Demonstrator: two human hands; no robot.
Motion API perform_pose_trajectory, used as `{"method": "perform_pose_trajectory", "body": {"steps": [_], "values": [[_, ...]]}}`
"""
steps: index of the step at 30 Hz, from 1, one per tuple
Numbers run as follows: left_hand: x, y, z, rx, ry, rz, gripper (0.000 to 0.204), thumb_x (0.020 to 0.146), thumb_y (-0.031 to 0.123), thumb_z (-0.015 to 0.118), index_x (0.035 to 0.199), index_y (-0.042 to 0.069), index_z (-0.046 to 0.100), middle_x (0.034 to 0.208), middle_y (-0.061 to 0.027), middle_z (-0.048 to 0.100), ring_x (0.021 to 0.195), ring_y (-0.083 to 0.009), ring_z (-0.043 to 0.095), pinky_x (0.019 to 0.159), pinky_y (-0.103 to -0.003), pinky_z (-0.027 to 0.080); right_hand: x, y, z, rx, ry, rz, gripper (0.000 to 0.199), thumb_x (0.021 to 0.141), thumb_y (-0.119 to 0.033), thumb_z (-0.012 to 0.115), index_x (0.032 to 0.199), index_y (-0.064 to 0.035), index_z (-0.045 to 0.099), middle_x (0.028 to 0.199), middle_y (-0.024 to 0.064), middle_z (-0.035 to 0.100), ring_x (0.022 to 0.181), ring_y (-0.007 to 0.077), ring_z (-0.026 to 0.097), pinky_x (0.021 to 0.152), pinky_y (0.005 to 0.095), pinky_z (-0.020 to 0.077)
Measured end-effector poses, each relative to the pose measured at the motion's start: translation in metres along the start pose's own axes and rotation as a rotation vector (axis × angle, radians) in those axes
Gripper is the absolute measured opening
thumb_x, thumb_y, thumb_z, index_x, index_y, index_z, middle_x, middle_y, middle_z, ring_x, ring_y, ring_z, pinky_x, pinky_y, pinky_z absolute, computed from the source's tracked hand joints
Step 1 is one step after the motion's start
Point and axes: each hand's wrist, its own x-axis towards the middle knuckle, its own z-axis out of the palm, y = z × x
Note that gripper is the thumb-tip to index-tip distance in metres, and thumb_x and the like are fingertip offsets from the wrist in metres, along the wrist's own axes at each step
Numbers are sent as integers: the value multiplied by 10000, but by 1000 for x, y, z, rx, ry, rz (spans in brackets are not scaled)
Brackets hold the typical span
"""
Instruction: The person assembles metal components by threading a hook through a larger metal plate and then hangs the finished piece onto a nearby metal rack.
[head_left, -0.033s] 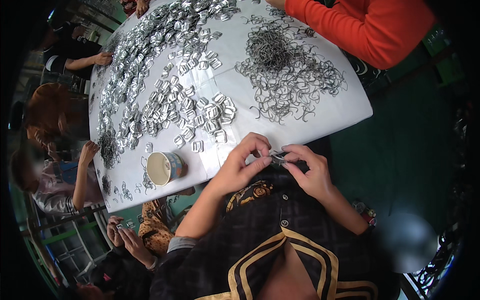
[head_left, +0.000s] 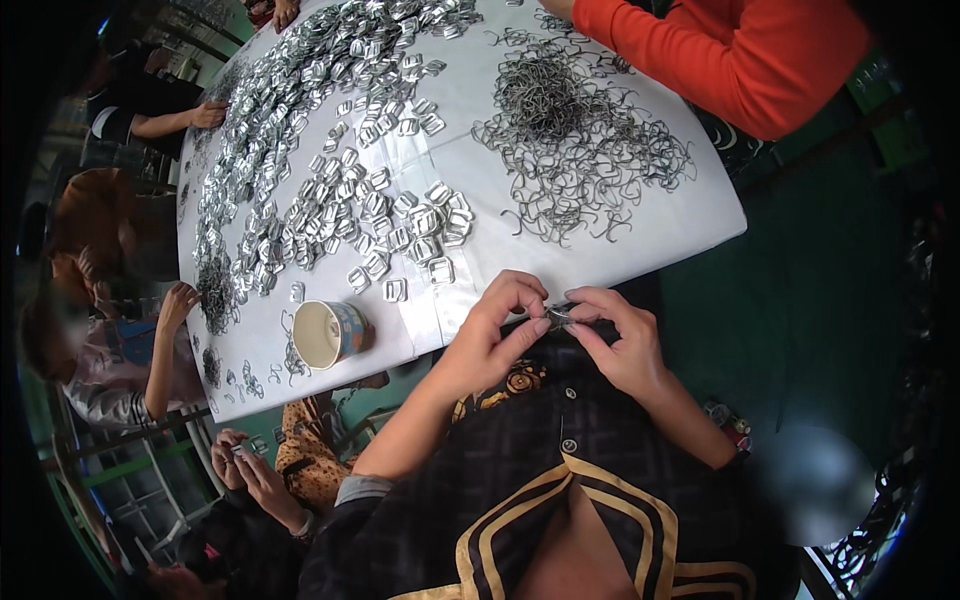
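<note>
My left hand [head_left: 492, 338] and my right hand [head_left: 628, 350] meet just off the table's near edge. Between their fingertips is a small silver metal buckle [head_left: 559, 314], pinched from both sides. Fingers cover much of it, so its exact shape is hard to make out. Left of the middle of the table lies a spread of silver rectangular buckles [head_left: 345, 195]. To the right is a tangled heap of thin bent metal wires [head_left: 560, 130], beyond my right hand.
A cream-lined paper cup [head_left: 318, 335] with a blue patterned outside stands near the white table's [head_left: 690, 235] near left edge. An orange-red sleeve [head_left: 720, 70] leans over the far right. Other people's hands work along the left side and at lower left [head_left: 262, 485].
My left hand has shifted slightly toward my right, with the buckle still pinched between both. At lower left, another person's hands have moved a little.
</note>
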Motion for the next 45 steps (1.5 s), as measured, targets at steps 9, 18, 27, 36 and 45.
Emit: {"method": "perform_pose_trajectory", "body": {"steps": [9, 18, 27, 36, 45], "values": [[-8, -11, 32, -54, 196, 79, 149, 880, -34, 582, 967, 23, 476, 1015, -136, 565, 939, -218, 563, 865, -299, 444, 5, -1, 5, -16, -7, -65, 372, 765, 58, 693, 1120, -16, 612, 828, 104, 690, 737, 213, 694, 665, 283, 534], [-18, -9, 27, 53, 108, 268, 192, 875, -90, 525, 969, 42, 422, 1000, -162, 559, 902, -240, 584, 830, -343, 471, 50, 38, 21, -134, -170, -75, 226, 795, -104, 704, 1014, -59, 676, 847, 96, 640, 781, 224, 613, 693, 346, 498], [-23, -6, 28, 55, 187, 256, 225, 815, -102, 595, 942, 32, 466, 968, -156, 562, 882, -279, 578, 811, -337, 459, 128, 52, 106, -674, -197, -336, 287, 763, -205, 727, 998, -52, 666, 892, 63, 547, 929, 270, 512, 827, 386, 411], [-19, -15, 34, 17, 242, 191, 176, 839, -99, 567, 931, 19, 474, 938, -154, 578, 856, -259, 590, 799, -312, 464, 108, 51, 60, -101, -123, 84, 111, 814, -50, 683, 888, 21, 641, 756, 70, 652, 683, 163, 636, 628, 304, 503], [-13, -23, 44, 60, 336, 139, 191, 834, -78, 606, 957, 19, 497, 923, -136, 568, 850, -261, 585, 787, -307, 464, 33, 15, -4, 220, -130, 237, 128, 809, -31, 699, 911, 34, 659, 805, 60, 677, 744, 99, 634, 670, 249, 494]]}}
